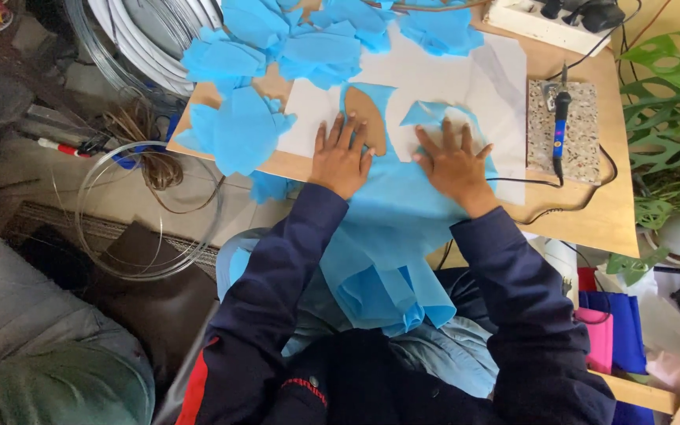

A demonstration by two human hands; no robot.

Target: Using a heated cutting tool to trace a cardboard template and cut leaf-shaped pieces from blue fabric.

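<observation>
Both palms lie flat, fingers spread, gripping nothing: the left hand (341, 157) and right hand (454, 164) press the blue fabric sheet (391, 228) onto white paper (434, 79) on the wooden table (592, 212). This looks like smoothing; a soldering-style tool (560, 130) rests nearby.

Two hands lie flat on the work, the left hand (341, 157) and the right hand (453, 164), both on one long blue fabric sheet (391, 236) that hangs over the table's (607, 216) near edge. One brown cardboard template (369, 118) shows between them. One soldering iron (560, 130) rests on one speckled stone slab (584, 134) by the right edge. Cut blue fabric pieces (293, 47) pile at the far edge, too overlapped to count. One white power strip (537, 20) sits at the far right corner.
</observation>
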